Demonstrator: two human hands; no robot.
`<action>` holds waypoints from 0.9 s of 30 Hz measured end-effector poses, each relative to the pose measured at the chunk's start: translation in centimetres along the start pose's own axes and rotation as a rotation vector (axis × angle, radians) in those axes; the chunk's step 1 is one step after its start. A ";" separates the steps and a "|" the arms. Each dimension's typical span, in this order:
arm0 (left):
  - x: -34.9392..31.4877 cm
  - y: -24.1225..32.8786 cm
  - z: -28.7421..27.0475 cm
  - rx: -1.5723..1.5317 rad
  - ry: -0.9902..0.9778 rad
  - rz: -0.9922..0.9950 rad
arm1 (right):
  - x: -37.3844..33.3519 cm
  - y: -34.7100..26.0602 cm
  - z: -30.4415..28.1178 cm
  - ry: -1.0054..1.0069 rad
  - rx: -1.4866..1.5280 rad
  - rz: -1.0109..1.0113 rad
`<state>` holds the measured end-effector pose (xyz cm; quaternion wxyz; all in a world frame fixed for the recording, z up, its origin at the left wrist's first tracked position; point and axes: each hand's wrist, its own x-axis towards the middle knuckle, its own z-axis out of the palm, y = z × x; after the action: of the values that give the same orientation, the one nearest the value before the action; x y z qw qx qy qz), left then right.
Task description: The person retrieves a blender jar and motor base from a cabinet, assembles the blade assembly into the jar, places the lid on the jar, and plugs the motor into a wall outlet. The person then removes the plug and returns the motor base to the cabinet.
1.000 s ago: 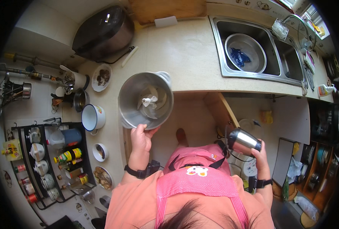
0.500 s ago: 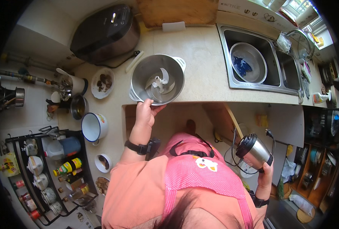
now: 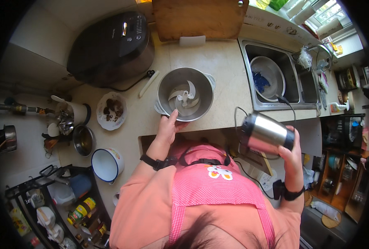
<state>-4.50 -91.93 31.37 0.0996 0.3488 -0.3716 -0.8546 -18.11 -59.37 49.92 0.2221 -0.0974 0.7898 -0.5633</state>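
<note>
A round metal food processor bowl [image 3: 164,89] stands on the counter's front edge, with a pale curved blade [image 3: 185,98] fitted in its middle. My left hand [image 3: 168,128] is closed on the bowl's near left handle, thumb up at the rim. To the right of the bowl, over the counter edge, my right hand [image 3: 291,150] grips a silver and black motor unit [image 3: 269,132] round its black end. The unit lies tilted nearly on its side in the air. Its black cord [image 3: 293,112] loops around it, with the plug hanging near the sink.
A double sink [image 3: 250,93] at the right holds a metal basin [image 3: 280,79] with something blue inside. Far left stands a dark rice cooker [image 3: 109,45]. A plate [image 3: 105,121] of dark dried pieces and an enamel mug [image 3: 105,165] sit left, above a bottle rack [image 3: 35,182].
My right hand has lifted the motor unit up toward the counter and tipped it further over. The cord has come up with it. My left hand stays on the bowl.
</note>
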 end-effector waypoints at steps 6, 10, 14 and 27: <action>-0.5 1.7 -3.1 0.097 -0.124 -0.121 | 5.5 -6.3 7.1 -0.140 -0.098 -0.031; -0.7 2.6 -4.4 0.208 -0.078 0.018 | 8.5 -9.4 9.5 -0.178 -0.282 -0.157; -1.2 4.7 -4.6 0.825 0.237 0.564 | 11.1 -11.7 9.5 -0.190 -0.259 -0.097; -0.5 6.3 -3.2 0.735 0.169 0.678 | 16.9 -9.4 8.8 0.017 -0.740 -0.209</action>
<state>-2.59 -97.99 34.54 0.2719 0.2883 -0.7308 -0.5557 -29.94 -76.89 52.28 0.1068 -0.2463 0.9274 -0.2604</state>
